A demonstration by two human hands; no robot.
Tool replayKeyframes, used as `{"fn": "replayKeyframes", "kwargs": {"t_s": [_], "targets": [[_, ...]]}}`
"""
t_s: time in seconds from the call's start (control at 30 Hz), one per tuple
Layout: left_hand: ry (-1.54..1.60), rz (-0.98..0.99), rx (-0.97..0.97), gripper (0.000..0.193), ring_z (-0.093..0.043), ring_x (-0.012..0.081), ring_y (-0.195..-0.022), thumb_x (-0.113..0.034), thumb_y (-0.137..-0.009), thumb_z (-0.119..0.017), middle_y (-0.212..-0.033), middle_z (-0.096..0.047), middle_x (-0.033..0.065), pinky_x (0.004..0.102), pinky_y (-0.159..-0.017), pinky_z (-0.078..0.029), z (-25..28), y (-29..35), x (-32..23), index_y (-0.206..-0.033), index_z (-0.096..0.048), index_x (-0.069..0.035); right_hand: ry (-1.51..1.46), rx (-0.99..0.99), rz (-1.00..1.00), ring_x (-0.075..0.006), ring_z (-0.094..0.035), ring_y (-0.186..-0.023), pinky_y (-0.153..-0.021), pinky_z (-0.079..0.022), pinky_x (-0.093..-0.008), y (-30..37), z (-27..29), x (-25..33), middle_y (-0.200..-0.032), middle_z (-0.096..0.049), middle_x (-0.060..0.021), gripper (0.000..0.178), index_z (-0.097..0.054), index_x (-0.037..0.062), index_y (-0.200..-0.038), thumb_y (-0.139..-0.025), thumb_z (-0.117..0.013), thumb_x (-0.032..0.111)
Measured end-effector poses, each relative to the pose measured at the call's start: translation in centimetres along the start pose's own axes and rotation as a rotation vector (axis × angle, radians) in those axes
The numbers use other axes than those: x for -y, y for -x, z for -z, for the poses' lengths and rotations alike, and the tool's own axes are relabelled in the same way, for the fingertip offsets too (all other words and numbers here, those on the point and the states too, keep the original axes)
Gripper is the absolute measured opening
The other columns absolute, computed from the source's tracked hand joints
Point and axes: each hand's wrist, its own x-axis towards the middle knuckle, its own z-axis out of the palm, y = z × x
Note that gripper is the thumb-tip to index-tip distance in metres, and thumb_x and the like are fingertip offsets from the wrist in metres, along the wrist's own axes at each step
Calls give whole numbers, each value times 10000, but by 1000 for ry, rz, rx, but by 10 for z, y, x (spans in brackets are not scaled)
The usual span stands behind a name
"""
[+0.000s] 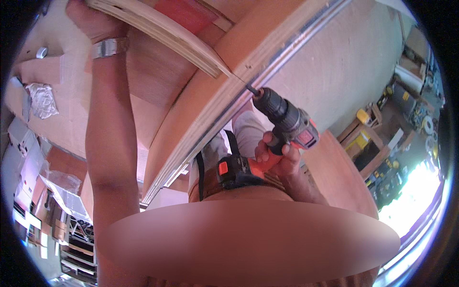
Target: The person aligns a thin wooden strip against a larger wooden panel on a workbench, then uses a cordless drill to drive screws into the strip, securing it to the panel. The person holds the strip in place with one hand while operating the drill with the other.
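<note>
My right hand (285, 160) is wrapped round the handle of a black and orange cordless drill (287, 117). The drill bit (252, 89) points up and left, its tip at the layered edge of a wooden panel (260, 40). A plywood strip (177, 40) meets that panel close to the bit. At the upper left, my left hand (93, 21) is against the far end of the strip, its fingers hidden by the board and the picture's edge. A metal-banded watch (110, 48) is on the left wrist.
A red piece (186, 14) lies beyond the strip. On the left are a crumpled white plastic bag (43, 100) and a tape roll (41, 52). Wooden boxes (366, 148) and cluttered tools stand at the right. Part of the lower view is blurred.
</note>
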Motion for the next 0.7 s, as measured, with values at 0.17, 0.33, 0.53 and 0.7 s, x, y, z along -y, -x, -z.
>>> {"fn": "replayKeyframes", "kwargs": {"t_s": [0.17,0.33,0.53,0.7], "targets": [[-247,-3,48,482,-532,172,-615,-507,-997,-388,-628,-535,19,333,-671,-462,-49,9,-29,-718,-533,-141,-114,-104,83,-239,-640,-816,-746,-568,-441,-3,-25,-2,-1059,-654,-91,531,-560,13,-1257,-854,-739,308],[-225,58,-76,374,-535,145,-522,-455,-951,-515,-583,-501,-39,307,-517,-443,-62,7,-29,-680,-520,-197,-13,-168,143,-211,-668,-749,-681,-575,-365,-5,-36,-1,-960,-671,-128,561,-598,-23,-1194,-783,-798,301],[-334,-54,-9,267,-512,150,-497,-317,-944,-526,-589,-477,-18,277,-468,-419,-51,0,-27,-753,-526,-129,122,-32,193,-245,-643,-789,-706,-557,-413,-4,-29,0,-1140,-631,-126,531,-523,-9,-1281,-879,-714,280],[-330,-41,-2,389,-594,253,-653,-386,-917,-440,-688,-571,81,375,-632,-474,-31,-3,-24,-803,-581,-42,100,-50,214,-242,-649,-800,-711,-558,-411,-2,-28,-1,-1123,-629,-124,540,-503,-3,-1287,-878,-720,276]]}}
